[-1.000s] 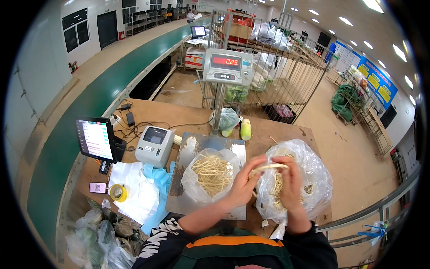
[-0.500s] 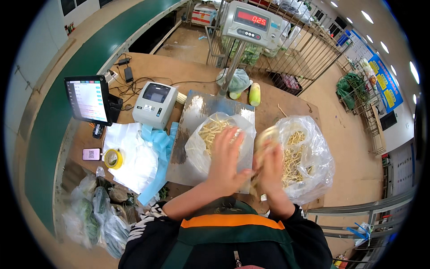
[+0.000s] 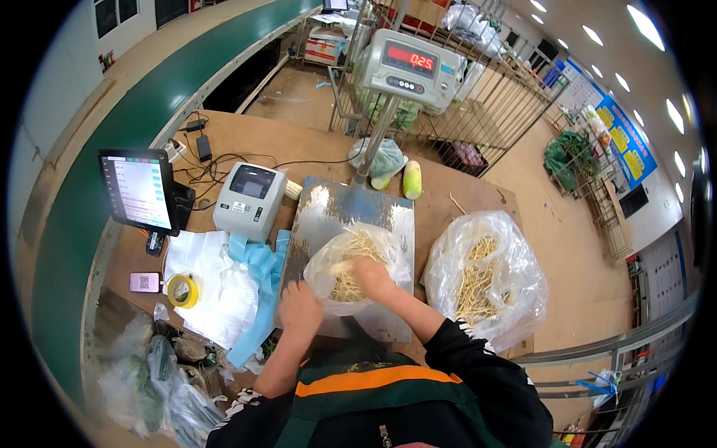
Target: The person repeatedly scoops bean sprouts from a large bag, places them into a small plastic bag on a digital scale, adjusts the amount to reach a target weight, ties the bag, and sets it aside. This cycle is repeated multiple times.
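On the metal scale plate (image 3: 317, 201) stands a clear plastic bag (image 3: 320, 270), its mouth open, with thin pale-yellow sprouts or roots (image 3: 348, 287) inside. My right hand (image 3: 376, 279) reaches over the bag's right side, down onto the strands. Its fingers are smeared by motion, so I cannot tell whether it grips any. At the bag's near left edge, my left hand (image 3: 301, 308) is closed with curled fingers, seemingly pinching the plastic rim. To the right lies a larger clear bag (image 3: 523, 280), spread open and filled with more of the same strands (image 3: 478, 280).
The scale's lit display (image 3: 409, 69) rises on a post behind the plate. A label printer (image 3: 249, 201), a monitor (image 3: 137, 190), yellow tape (image 3: 182, 291), white bags (image 3: 216, 280) and a phone (image 3: 145, 282) occupy the left. A pale green vegetable (image 3: 412, 180) lies behind.
My right hand has swung left from the large bag to the bag on the scale. My left hand has drawn back from above that bag to its left edge and closed.
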Motion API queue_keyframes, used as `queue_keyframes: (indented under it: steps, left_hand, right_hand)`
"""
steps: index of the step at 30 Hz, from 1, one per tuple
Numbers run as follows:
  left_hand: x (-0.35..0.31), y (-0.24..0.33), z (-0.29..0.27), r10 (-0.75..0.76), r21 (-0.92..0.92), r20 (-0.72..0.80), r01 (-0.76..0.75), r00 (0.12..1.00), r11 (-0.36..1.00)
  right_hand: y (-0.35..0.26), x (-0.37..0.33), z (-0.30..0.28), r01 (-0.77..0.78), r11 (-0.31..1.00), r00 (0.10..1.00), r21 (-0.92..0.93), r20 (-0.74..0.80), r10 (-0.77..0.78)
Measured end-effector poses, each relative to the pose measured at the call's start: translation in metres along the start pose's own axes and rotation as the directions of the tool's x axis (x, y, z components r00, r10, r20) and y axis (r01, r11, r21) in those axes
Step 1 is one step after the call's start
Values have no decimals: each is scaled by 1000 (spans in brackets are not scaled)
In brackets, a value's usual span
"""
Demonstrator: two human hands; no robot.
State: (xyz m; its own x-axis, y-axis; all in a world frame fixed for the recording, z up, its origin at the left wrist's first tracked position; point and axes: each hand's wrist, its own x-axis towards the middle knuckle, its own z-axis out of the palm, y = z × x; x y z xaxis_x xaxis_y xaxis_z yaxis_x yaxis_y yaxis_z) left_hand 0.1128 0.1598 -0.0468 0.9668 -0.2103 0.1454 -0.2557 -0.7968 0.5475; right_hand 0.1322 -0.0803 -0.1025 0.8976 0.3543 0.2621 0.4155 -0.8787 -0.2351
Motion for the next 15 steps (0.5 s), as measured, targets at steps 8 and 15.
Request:
queue_keyframes:
  steps: [8, 15]
  left_hand:
    - [-9, 9, -8, 14, -610, -47, -40, 999, 791]
    - [-11, -5, 5, 11, -548, -113, -71, 994, 834]
  right_hand:
    - [-25, 32, -35, 114, 991, 887, -70, 456, -70]
    - [-16, 44, -11, -317, 948, 907, -28, 284, 311]
